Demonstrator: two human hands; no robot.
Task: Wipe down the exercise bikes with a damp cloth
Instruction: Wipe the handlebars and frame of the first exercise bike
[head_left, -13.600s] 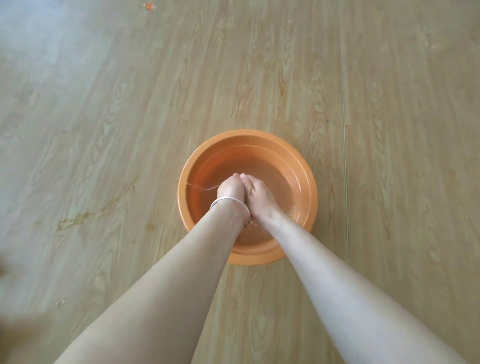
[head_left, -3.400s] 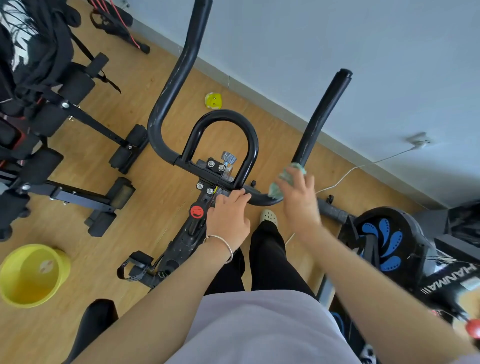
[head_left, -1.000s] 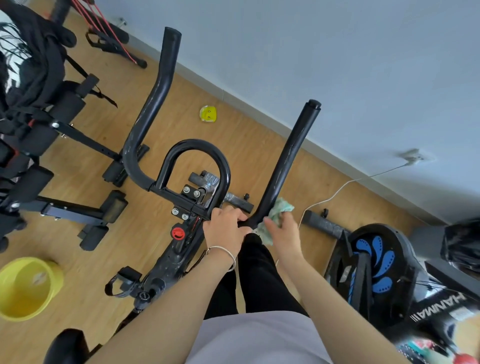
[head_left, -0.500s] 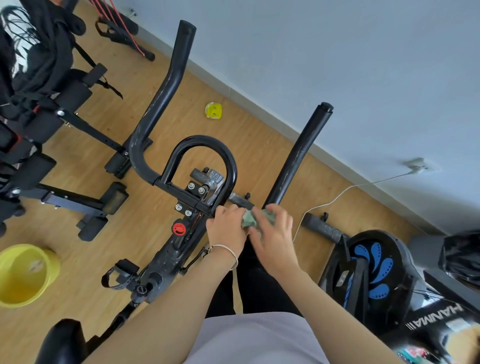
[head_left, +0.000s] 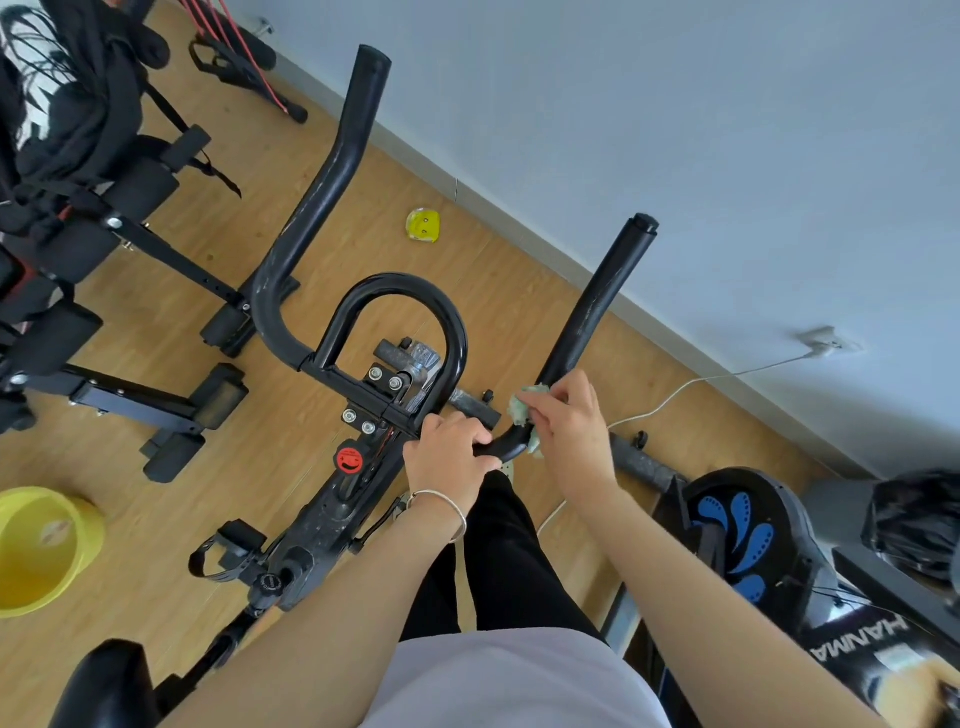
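A black exercise bike (head_left: 332, 499) stands below me, its handlebar (head_left: 311, 228) forking into two long prongs with a U-shaped loop between them. My left hand (head_left: 449, 462) grips the bar at the base of the right prong. My right hand (head_left: 569, 431) presses a pale green cloth (head_left: 519, 408) around the bend of the right prong (head_left: 597, 306), just beside my left hand. Most of the cloth is hidden under my fingers.
A yellow bucket (head_left: 36, 551) sits on the wooden floor at the left. A black weight bench (head_left: 93, 249) stands at the upper left. A second machine with a blue-patterned wheel (head_left: 737, 535) is at the right. A white cable (head_left: 675, 392) runs to a wall socket.
My right hand with the cloth has slid away from my left hand, a little up the bend of the right prong. My left hand keeps its grip on the bar.
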